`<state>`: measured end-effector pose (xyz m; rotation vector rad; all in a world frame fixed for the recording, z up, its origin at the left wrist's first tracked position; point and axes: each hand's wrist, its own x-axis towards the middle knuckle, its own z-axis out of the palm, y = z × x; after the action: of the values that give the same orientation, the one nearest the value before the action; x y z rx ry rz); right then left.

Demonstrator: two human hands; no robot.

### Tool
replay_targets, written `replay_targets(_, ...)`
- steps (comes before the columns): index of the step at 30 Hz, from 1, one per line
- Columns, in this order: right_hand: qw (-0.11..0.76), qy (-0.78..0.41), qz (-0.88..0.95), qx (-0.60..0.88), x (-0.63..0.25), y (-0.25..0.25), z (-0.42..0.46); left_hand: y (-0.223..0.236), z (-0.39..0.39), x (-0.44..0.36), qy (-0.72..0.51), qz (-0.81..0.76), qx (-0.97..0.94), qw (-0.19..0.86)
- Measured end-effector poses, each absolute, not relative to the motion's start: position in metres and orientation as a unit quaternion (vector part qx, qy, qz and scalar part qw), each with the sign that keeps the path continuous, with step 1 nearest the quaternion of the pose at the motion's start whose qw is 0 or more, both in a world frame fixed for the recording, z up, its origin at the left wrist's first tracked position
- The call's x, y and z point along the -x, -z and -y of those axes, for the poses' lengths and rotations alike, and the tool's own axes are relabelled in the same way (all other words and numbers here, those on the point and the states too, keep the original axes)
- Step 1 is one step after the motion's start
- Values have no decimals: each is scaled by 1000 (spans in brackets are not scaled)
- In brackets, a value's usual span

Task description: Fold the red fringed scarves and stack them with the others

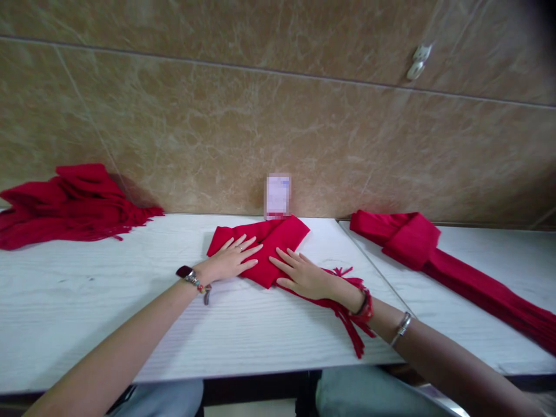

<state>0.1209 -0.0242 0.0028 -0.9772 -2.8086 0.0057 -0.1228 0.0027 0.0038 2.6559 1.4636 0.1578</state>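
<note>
A red fringed scarf (260, 272) lies folded on the white table in the middle of the head view. My left hand (228, 258) rests flat on its left part, fingers spread. On its right part lies my right hand (304, 275), also flat with the fingers apart. The scarf's fringed end passes beneath my right wrist and its tassels come out on the near side. Neither hand grips the cloth; both press or rest on top of it.
Another red scarf (73, 208) lies bunched at the far left. A third red scarf (412, 237), folded over at one end, stretches to the right edge. A blurred pale card (278, 196) stands against the marbled wall (195, 127). The white table (130, 318) has a seam at right.
</note>
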Motion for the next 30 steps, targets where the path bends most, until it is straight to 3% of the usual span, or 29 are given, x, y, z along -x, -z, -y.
replay_targets(3, 64, -49, 934, 349, -133, -17, 19, -6, 2, 124, -64, -480, -874, 43)
replay_targets(8, 158, -35, 917, 364, -133, -31, 20, -16, 14, 116, -75, -432, -898, 49)
replay_targets(15, 88, -71, 929, 352, -137, -21, 22, -22, 17, 110, -43, -431, -898, 82)
replay_targets(20, 190, -51, 908, 370, -140, -36, -7, -15, 18, 105, -66, -446, -892, 23)
replay_targets(25, 80, -52, 928, 361, -131, -8, -5, -10, 15, 106, -27, -457, -888, 43)
replay_targets(30, 36, -85, 907, 412, -152, -7, -8, -17, 18, 110, -38, -436, -898, 37)
